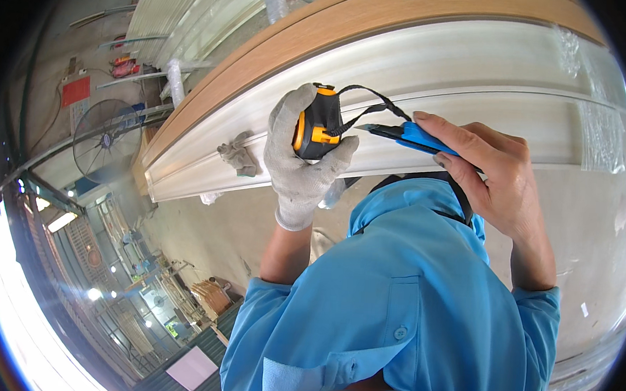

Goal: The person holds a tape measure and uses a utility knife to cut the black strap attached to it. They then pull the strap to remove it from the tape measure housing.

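Observation:
My left hand (292, 152), in a grey work glove, is closed around a black and orange tape measure (323, 129). A black wrist strap (375, 94) loops from the tape measure over toward my right hand. Bare, my right hand (495, 166) grips a blue utility knife (423, 138) between thumb and fingers. The knife's dark blade points left, close to the strap's loop; whether it touches the strap I cannot tell. Both hands are held above long white panels (433, 64). A loose grey glove (239, 155) lies on the panels left of my gloved hand.
A wood-coloured panel (279, 34) runs along the far side of the white ones. Clear plastic wrap (602, 133) covers their right end. Further left stand a large fan (106, 140) and a red sign (75, 92). More wrapped profiles (163, 14) lie at the back.

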A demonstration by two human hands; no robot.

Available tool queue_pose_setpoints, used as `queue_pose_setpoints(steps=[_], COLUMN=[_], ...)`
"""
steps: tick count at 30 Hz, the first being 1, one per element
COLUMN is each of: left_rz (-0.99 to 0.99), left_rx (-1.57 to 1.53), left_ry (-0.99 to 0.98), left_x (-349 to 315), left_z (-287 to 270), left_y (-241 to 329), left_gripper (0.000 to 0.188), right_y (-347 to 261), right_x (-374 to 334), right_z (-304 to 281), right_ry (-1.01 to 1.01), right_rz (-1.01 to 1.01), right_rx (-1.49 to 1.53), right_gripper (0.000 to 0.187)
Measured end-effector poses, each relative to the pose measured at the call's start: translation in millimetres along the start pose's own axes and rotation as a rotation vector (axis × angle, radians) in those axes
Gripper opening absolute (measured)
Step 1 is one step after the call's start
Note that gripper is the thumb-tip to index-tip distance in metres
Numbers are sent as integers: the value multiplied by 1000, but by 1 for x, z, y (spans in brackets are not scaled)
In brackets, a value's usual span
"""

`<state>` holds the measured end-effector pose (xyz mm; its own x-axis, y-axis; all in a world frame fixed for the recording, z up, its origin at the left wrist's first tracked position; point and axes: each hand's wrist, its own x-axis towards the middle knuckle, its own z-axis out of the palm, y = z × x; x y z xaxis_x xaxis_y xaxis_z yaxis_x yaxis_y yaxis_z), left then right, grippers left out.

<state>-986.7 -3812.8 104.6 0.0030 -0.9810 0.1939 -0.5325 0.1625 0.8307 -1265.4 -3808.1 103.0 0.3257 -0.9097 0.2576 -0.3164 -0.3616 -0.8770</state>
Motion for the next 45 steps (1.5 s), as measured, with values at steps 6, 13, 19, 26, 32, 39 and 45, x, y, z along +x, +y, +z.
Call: queue_pose_setpoints(steps=[6, 13, 19, 26, 32, 39, 45], left_rz=[48, 154, 183, 175, 175, 213, 190], left_rx=[143, 302, 326, 317, 364, 359, 373], left_ry=[37, 56, 41, 44, 64, 15, 83], left_x=[-11, -10, -2, 11, 21, 32, 34], left_z=[-2, 6, 14, 21, 27, 26, 23], left_y=[17, 27, 32, 36, 40, 39, 31], left_gripper=[77, 75, 76, 76, 73, 69, 73], right_y=[6, 16, 20, 21, 17, 30, 22], right_x=[18, 27, 31, 38, 40, 57, 48], right_z=[2, 4, -11, -23, -28, -31, -45], right_ry=[-45, 12, -39, -60, -48, -120, 17], right_rz=[-169, -310, -330, -317, -380, -389, -360], right_rx=[-67, -125, -208, -280, -440, -348, -371], right_gripper=[50, 45, 48, 50, 59, 60, 63])
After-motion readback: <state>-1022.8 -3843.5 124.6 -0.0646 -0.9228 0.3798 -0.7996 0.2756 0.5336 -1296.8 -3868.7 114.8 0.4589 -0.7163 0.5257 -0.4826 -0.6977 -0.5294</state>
